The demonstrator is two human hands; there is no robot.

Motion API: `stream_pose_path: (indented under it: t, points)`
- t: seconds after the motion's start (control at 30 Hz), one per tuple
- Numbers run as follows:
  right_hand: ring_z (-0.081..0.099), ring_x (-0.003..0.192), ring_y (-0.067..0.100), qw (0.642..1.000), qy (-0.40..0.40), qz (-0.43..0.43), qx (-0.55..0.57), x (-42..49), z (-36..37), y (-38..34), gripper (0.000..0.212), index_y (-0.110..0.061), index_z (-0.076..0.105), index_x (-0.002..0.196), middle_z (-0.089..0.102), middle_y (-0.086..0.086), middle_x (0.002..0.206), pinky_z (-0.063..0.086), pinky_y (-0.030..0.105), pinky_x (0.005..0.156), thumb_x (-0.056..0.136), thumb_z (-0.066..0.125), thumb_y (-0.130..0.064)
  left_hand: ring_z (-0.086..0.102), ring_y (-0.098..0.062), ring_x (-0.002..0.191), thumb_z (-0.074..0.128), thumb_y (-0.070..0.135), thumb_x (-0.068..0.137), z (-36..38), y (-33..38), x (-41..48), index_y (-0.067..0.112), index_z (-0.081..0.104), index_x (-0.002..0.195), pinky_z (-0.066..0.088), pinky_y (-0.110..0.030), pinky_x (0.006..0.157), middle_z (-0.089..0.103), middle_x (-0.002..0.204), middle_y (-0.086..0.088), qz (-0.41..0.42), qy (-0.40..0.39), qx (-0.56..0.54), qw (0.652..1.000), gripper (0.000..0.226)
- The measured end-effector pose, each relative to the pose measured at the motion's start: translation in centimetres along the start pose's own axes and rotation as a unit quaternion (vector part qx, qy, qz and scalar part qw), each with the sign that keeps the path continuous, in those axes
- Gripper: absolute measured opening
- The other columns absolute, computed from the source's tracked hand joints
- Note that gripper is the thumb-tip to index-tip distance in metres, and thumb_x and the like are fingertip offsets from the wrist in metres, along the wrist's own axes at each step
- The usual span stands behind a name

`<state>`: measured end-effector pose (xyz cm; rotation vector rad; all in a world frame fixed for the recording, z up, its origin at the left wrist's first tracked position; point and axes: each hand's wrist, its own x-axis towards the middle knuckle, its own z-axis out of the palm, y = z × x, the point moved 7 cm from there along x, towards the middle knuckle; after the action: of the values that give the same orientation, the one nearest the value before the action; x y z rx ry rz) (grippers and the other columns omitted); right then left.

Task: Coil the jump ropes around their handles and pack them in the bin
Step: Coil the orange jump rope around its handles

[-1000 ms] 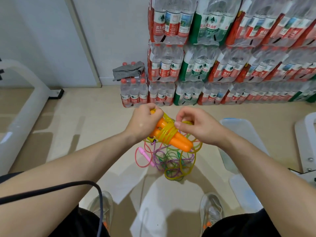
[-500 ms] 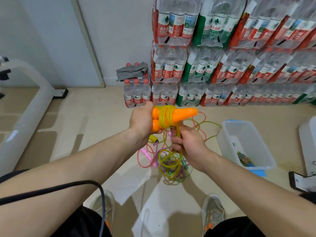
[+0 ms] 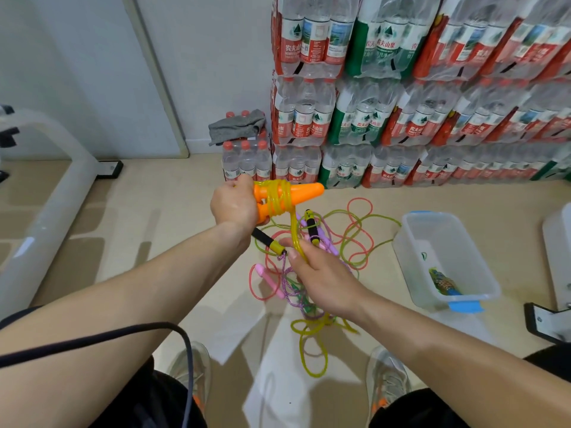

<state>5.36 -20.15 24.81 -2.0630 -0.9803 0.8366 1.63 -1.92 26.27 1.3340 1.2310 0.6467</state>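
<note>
Head view, looking down at a beige floor, as I watch over the remote feed. At far left a white curved frame (image 3: 46,193) slopes across the floor. A black cable (image 3: 123,332) lies over the left forearm. Farther back, a grey cloth (image 3: 236,126) lies on a pack of water bottles.

Left of centre, the left hand (image 3: 234,205) is raised, its fingers clamped on the butt ends of two orange handles (image 3: 304,191) held side by side and pointing right. Several turns of yellow rope (image 3: 278,199) are wound around both handles, just beside the fist. A strand drops from the coil to the right hand (image 3: 321,273), which is lower and nearer to me. Its thumb and fingers are closed on that strand in a pinch.

Under and around the right hand, a tangle of loose ropes (image 3: 312,319) in pink, purple, green and yellow lies on the floor. In it I can see a pink handle (image 3: 268,281) and a black and yellow handle (image 3: 312,227).

To the right stands a clear plastic bin (image 3: 438,239), near the tangle, with one multicoloured bundle (image 3: 445,282) inside. Stacked bottle packs (image 3: 401,88) line the back wall. Two shoes (image 3: 193,366) show at the bottom edge.
</note>
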Motion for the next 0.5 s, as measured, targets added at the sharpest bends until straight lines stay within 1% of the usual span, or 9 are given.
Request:
stream_pose_path:
  t: [0.03,0.07,0.13,0.2,0.27,0.33,0.4,0.43,0.5]
  points:
    - [0.058,0.086,0.005,0.998,0.01,-0.011,-0.06,0.1,0.0,-0.1,0.035,-0.033,0.055,0.129,0.063,-0.017,0.088,0.045,0.029,0.078,0.107,0.031,-0.046,0.066,-0.034,0.08,0.047,0.034,0.093,0.0,0.4,0.1,0.016,0.059,0.078,0.062,-0.05,0.063,0.063,0.086,-0.011,0.022,0.003,0.017,1.0,0.026]
    - [0.059,0.092,0.016,0.992,0.014,-0.019,-0.12,0.0,0.1,-0.3,0.034,-0.027,0.056,0.117,0.065,-0.008,0.094,0.047,0.035,0.08,0.107,0.03,-0.047,0.066,-0.034,0.081,0.046,0.037,0.091,0.0,0.7,0.3,0.016,0.061,0.081,0.061,-0.053,0.067,0.062,0.083,-0.009,0.055,0.007,0.046,0.997,0.027]
    - [0.059,0.091,0.031,0.975,0.025,-0.03,-0.217,-0.2,0.0,-1.2,0.037,-0.019,0.05,0.096,0.064,0.006,0.092,0.044,0.04,0.072,0.106,0.029,-0.048,0.064,-0.032,0.084,0.045,0.039,0.093,0.1,1.3,0.3,0.014,0.064,0.092,0.058,-0.049,0.076,0.062,0.082,-0.007,0.138,0.007,0.131,0.982,0.031]
    - [0.057,0.085,0.034,0.953,0.042,-0.058,-0.296,-0.5,-0.5,-2.5,0.04,-0.019,0.047,0.087,0.061,0.009,0.088,0.037,0.039,0.066,0.106,0.029,-0.05,0.059,-0.033,0.084,0.044,0.037,0.099,0.7,1.5,-0.1,0.012,0.061,0.095,0.05,-0.041,0.075,0.064,0.086,-0.012,0.229,-0.004,0.223,0.947,0.03]
    - [0.05,0.078,0.033,0.933,0.047,-0.095,-0.343,-0.6,-1.3,-3.9,0.039,-0.018,0.048,0.084,0.058,0.007,0.084,0.032,0.038,0.064,0.105,0.033,-0.047,0.059,-0.037,0.084,0.044,0.037,0.1,1.2,1.1,-0.7,0.012,0.059,0.095,0.047,-0.042,0.072,0.067,0.087,-0.016,0.283,-0.02,0.274,0.919,0.029]
    - [0.051,0.078,0.032,0.925,0.03,-0.116,-0.361,-0.2,-2.2,-4.4,0.032,-0.016,0.054,0.083,0.055,0.005,0.08,0.035,0.038,0.063,0.103,0.042,-0.039,0.06,-0.038,0.083,0.045,0.038,0.099,1.9,0.7,-1.4,0.015,0.058,0.097,0.05,-0.043,0.073,0.068,0.086,-0.016,0.309,-0.052,0.31,0.898,0.027]
    - [0.058,0.081,0.029,0.93,0.031,-0.135,-0.341,0.6,-3.7,-4.4,0.022,-0.021,0.066,0.087,0.062,0.0,0.077,0.044,0.038,0.067,0.097,0.052,-0.035,0.06,-0.035,0.081,0.047,0.037,0.098,2.6,0.4,-2.1,0.019,0.057,0.093,0.051,-0.042,0.072,0.067,0.084,-0.014,0.325,-0.095,0.328,0.882,0.021]
    - [0.058,0.079,0.025,0.941,0.039,-0.134,-0.31,1.0,-4.7,-4.1,0.017,-0.025,0.07,0.09,0.063,-0.004,0.075,0.046,0.036,0.07,0.095,0.058,-0.036,0.06,-0.032,0.08,0.049,0.037,0.097,2.8,0.5,-2.4,0.021,0.058,0.091,0.05,-0.04,0.072,0.066,0.084,-0.012,0.329,-0.115,0.327,0.878,0.019]
    - [0.059,0.074,0.016,0.968,0.053,-0.114,-0.215,2.0,-6.4,-2.8,0.006,-0.03,0.07,0.086,0.064,-0.011,0.073,0.05,0.034,0.072,0.087,0.071,-0.036,0.059,-0.028,0.078,0.05,0.035,0.095,3.2,0.8,-2.9,0.022,0.061,0.088,0.049,-0.038,0.07,0.065,0.081,-0.008,0.339,-0.153,0.311,0.875,0.019]
